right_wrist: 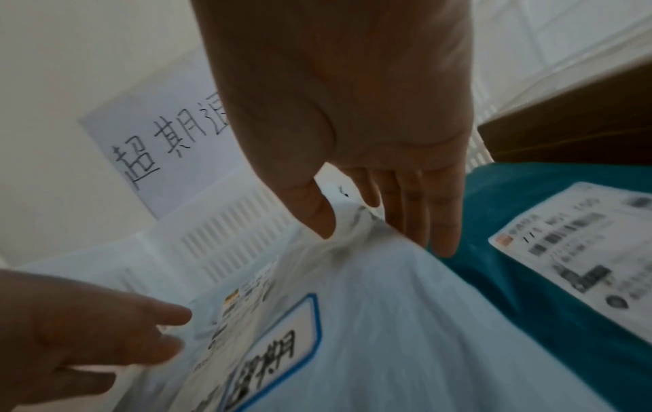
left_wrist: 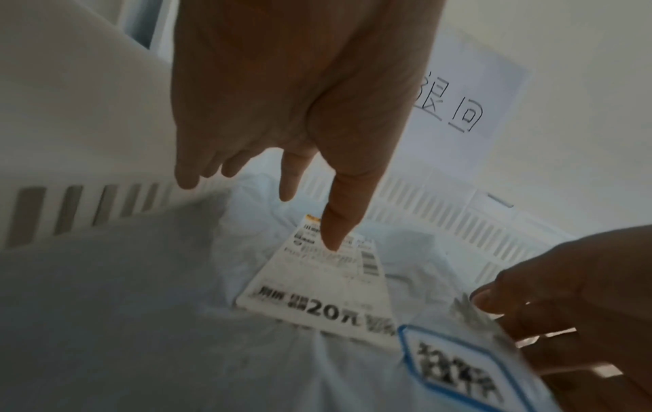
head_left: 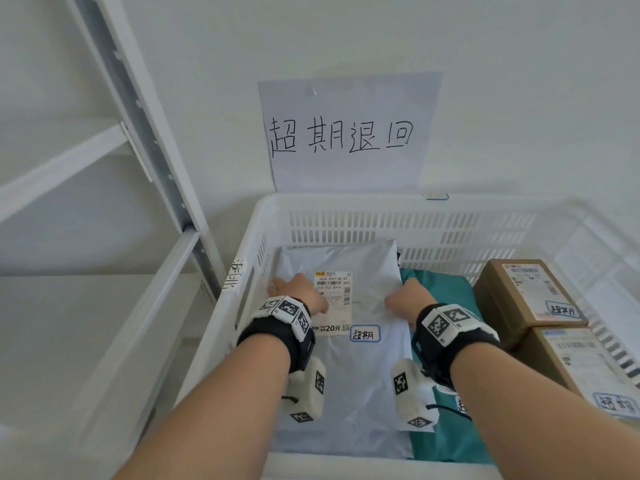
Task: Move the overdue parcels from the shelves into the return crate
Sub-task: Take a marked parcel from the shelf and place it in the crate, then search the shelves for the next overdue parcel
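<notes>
Reaching into a white slatted return crate [head_left: 346, 202] at centre frame, both hands rest on a pale grey mailer bag [head_left: 363, 368] lying flat in the crate's left half, its long axis running from bottom to top of the frame. The left hand [head_left: 298, 292] touches the bag's left side with relaxed, straight fingers, thumb on the shipping label [head_left: 334, 303]. The right hand [head_left: 410, 297] sits at the bag's right edge, thumb on top and straight fingers down beside it; whether it pinches the edge is unclear. The label reads "20元"; a blue-bordered sticker [head_left: 364, 334] reads "超期". A wall sign [head_left: 346, 133] reads "超期退回". A teal bag [head_left: 446, 427] and two cardboard boxes [head_left: 526, 296] fill the right.
</notes>
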`<action>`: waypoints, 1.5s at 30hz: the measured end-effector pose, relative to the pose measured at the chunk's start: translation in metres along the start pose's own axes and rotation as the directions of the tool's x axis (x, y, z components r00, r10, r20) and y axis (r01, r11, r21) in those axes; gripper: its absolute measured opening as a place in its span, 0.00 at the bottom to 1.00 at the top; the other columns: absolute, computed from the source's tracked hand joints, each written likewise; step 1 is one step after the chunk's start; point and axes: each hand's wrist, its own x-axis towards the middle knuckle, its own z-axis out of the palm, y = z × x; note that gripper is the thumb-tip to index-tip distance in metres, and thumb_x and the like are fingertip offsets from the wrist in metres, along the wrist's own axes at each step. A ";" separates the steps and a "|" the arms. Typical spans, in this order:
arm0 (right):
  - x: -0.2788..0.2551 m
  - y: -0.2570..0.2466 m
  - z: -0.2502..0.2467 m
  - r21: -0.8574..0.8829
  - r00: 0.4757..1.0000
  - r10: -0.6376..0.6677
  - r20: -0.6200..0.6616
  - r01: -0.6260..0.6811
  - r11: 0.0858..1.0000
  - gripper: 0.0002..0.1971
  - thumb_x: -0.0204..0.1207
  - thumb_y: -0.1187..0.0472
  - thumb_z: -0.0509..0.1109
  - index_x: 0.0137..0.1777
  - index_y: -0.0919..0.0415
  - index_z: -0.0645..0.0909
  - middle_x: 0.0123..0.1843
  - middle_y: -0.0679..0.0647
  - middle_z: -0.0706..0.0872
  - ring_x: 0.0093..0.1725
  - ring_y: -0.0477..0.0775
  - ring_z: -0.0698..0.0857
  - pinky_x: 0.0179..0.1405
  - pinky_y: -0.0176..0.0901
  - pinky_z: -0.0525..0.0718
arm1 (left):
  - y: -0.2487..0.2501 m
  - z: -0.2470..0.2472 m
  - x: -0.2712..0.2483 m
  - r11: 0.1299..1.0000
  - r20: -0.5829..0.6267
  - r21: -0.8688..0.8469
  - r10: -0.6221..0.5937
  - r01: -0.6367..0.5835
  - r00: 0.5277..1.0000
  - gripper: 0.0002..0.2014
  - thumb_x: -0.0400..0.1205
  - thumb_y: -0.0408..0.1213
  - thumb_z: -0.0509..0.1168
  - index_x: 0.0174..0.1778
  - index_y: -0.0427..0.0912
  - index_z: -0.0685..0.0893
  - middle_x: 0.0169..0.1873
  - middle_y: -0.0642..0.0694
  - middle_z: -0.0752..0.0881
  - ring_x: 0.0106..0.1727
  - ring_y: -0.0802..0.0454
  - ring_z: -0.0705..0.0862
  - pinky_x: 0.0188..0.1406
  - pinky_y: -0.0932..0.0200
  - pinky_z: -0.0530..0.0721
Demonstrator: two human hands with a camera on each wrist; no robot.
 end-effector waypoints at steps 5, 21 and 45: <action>-0.017 -0.011 -0.026 -0.051 0.989 -0.151 -0.010 0.150 0.987 0.15 0.75 0.64 0.64 0.60 0.70 0.76 0.51 0.62 0.84 0.47 0.60 0.82 0.40 0.44 0.77 | 0.012 -0.020 -0.025 0.993 -0.006 -0.097 0.070 -0.070 0.998 0.37 0.75 0.47 0.74 0.78 0.39 0.69 0.77 0.39 0.71 0.77 0.41 0.70 0.74 0.48 0.73; -0.110 -0.057 -0.061 -0.097 0.896 -0.442 0.044 0.444 0.891 0.15 0.80 0.67 0.60 0.59 0.74 0.83 0.55 0.67 0.88 0.51 0.64 0.86 0.43 0.49 0.87 | 0.012 -0.078 -0.117 0.884 -0.210 -0.420 0.126 -0.206 0.969 0.18 0.80 0.34 0.68 0.65 0.33 0.81 0.62 0.39 0.85 0.60 0.43 0.85 0.53 0.53 0.85; -0.291 -0.142 0.111 -0.376 0.713 -0.701 -0.024 0.644 0.667 0.11 0.78 0.58 0.62 0.52 0.61 0.83 0.49 0.59 0.88 0.47 0.61 0.86 0.49 0.48 0.84 | -0.198 -0.098 -0.212 0.964 -0.402 0.006 0.247 -0.267 0.882 0.11 0.82 0.34 0.63 0.55 0.39 0.88 0.49 0.44 0.89 0.53 0.43 0.87 0.47 0.56 0.83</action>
